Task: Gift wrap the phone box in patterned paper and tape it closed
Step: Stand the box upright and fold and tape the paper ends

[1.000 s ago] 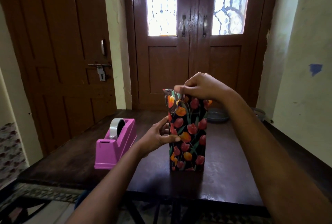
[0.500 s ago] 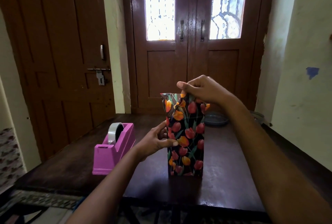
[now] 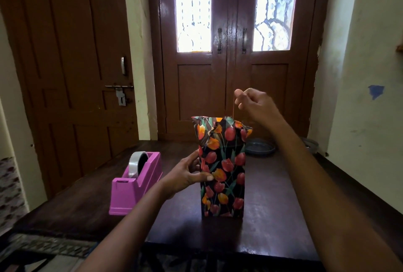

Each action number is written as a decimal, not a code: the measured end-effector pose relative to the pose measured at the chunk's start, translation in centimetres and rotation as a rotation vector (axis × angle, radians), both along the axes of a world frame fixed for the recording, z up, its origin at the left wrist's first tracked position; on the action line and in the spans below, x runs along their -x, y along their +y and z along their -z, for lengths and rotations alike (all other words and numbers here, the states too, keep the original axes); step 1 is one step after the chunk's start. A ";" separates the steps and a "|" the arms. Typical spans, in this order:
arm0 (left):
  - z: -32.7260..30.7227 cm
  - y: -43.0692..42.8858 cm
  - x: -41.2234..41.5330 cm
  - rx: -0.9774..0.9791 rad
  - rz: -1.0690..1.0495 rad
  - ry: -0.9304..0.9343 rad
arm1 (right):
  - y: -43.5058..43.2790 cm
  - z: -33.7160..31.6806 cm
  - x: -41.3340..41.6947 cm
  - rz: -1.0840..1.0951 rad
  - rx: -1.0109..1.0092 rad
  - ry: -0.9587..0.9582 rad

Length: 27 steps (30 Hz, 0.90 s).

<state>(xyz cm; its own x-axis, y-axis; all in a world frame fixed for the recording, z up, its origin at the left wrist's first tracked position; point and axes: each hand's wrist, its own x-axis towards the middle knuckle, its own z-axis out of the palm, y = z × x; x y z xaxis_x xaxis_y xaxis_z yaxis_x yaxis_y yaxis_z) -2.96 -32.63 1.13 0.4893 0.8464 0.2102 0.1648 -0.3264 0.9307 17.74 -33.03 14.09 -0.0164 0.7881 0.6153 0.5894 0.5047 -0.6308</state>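
Observation:
The phone box (image 3: 222, 173), wrapped in black paper with red and orange tulips, stands upright on the dark wooden table (image 3: 274, 217). Its top end is crumpled, with loose paper flaps sticking out on both sides. My left hand (image 3: 185, 178) grips the box's left edge at mid-height, thumb on the front face. Just above the top right corner, my right hand (image 3: 255, 105) has its fingers curled and pinches a thin strip (image 3: 233, 108), seemingly tape seen edge-on, that runs down to the paper's top.
A pink tape dispenser (image 3: 139, 184) with a clear tape roll (image 3: 136, 163) sits to the left of the box. A grey dish (image 3: 259, 147) lies behind the box, and another (image 3: 310, 144) is at the far right edge. Brown doors and walls stand beyond the table.
My right hand has lifted off the top of the wrapped box and risen up and right, now pinching the thin strip. My left hand keeps its hold on the box's side.

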 end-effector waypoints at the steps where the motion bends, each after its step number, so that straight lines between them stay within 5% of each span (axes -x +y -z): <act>1: 0.0 0.0 0.0 0.003 -0.001 0.003 | -0.1 -0.7 -0.5 0.079 0.106 -0.081; 4: 0.1 0.2 0.0 -0.003 -0.002 -0.001 | -0.7 -1.4 -1.2 0.140 0.562 -0.205; 6: 0.1 0.2 -0.1 -0.007 0.002 0.012 | -0.9 -1.2 -0.9 0.114 0.653 -0.160; 11: 0.1 0.0 0.2 -0.006 -0.018 0.017 | -0.9 -1.3 -1.3 0.028 0.618 -0.028; 21: 0.0 -0.2 0.1 -0.010 -0.008 0.033 | -1.3 -1.8 -2.1 -0.025 0.573 -0.065; 27: -0.3 -0.2 -0.3 -0.012 -0.006 0.039 | 0.3 -1.6 -1.4 0.251 0.126 -0.235</act>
<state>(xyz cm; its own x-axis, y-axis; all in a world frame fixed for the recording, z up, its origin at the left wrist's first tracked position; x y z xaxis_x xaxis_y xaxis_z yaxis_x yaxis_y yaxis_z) -2.66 -32.85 1.40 0.4921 0.8470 0.2010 0.2031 -0.3362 0.9197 19.10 -32.73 15.71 0.0580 0.8548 0.5158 0.8213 0.2529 -0.5114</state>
